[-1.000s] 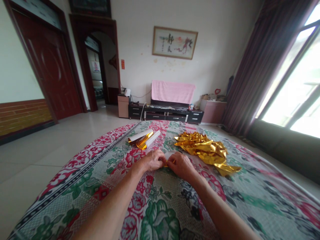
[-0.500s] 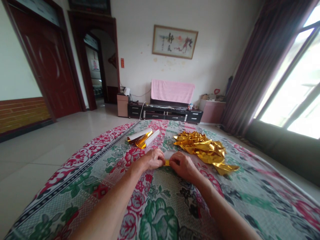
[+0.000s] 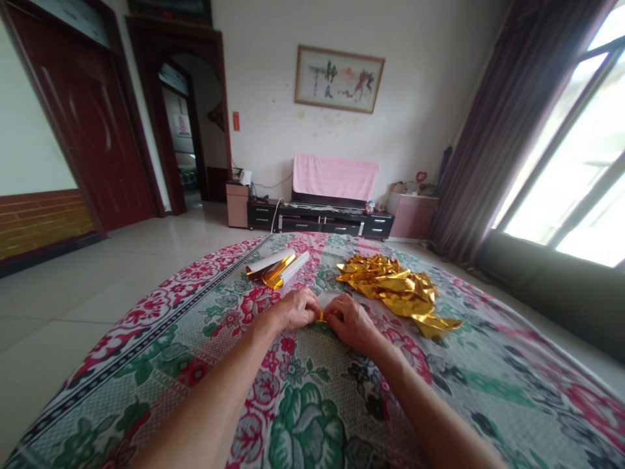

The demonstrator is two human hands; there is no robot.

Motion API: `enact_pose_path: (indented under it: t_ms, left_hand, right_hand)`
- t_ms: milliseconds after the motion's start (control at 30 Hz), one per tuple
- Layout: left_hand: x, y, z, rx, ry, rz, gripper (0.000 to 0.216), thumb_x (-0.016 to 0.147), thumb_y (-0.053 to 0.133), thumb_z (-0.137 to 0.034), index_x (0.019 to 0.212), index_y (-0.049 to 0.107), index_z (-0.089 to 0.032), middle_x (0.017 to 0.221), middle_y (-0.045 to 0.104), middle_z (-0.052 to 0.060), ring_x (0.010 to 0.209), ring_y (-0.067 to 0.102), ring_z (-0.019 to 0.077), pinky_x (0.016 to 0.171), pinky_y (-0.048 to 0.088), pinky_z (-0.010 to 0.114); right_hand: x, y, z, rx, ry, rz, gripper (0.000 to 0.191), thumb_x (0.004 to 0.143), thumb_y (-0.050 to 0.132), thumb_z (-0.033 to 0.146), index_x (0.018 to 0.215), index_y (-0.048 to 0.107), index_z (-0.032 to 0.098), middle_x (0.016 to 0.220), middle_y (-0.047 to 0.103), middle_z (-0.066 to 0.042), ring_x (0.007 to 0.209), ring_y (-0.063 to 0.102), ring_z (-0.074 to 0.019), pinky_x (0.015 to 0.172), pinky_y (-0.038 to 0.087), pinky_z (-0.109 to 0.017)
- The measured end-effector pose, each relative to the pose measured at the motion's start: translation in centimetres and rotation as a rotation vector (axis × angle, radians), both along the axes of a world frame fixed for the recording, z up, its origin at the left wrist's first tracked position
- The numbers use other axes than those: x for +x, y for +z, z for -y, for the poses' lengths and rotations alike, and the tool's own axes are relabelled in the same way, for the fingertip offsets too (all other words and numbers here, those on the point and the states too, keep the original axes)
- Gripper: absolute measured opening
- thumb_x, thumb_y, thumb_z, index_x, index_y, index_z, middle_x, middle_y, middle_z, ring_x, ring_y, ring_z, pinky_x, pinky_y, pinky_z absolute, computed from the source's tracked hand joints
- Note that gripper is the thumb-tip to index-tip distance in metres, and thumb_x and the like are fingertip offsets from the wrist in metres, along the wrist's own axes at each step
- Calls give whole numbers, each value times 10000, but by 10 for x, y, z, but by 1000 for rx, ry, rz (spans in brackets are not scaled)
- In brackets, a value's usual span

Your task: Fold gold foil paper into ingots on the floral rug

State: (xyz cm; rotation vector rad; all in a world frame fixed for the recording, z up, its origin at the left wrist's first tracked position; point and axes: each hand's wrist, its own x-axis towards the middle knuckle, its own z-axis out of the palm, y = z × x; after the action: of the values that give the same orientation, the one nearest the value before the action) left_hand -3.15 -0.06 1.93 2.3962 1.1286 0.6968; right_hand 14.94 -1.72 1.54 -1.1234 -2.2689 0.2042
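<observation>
The counter (image 3: 303,417) under its flowered cloth spreads wide before me. On its far right lies a heap of folded gold pieces (image 3: 395,290). Left of that heap and apart from it lie the rolled sheets (image 3: 278,267), gold on one face and white on the other, running away from me toward the right.

My left hand (image 3: 295,309) and right hand (image 3: 349,322) meet near the middle of the cloth, knuckles up and fingertips almost touching. Each grip is pinched shut on the gold foil piece (image 3: 321,317), which rests low against the cloth between them. Only a sliver of gold shows, with a pale patch just beyond it.

To fold it well, I judge I should press it flat on the cloth, line the edges up before creasing, and run a thumb firmly along the fold so the slick foil does not spring back.

Its long axis seems to run across me, hand to hand. My fingers hide its ends, so I cannot tell which way it points.
</observation>
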Motion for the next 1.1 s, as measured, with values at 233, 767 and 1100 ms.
enact_pose_path:
  t_ms: [233,767,1100]
  left_hand:
    - [1,-4,-4,39,4,-20,217,642,514,-95,707,711,-158,869,659,35,830,574,142,785,443,215]
    - [-1,-5,-3,-1,32,-9,176,666,543,-159,708,714,-166,898,645,42,817,585,133,762,450,211]
    - [17,-3,3,20,243,-93,233,660,582,-348,604,662,-137,785,614,39,717,555,134,657,438,217]
  right_hand:
    - [-9,-8,0,-36,-123,-53,149,733,591,276,665,640,152,736,561,-39,717,523,-131,634,386,-216]
    - [9,13,-18,-310,88,91,231,658,523,101,784,710,151,632,602,14,563,462,-73,538,329,-182]
    - [9,8,-18,-229,68,88,206,652,524,121,740,709,150,612,601,11,580,476,-87,534,311,-184]
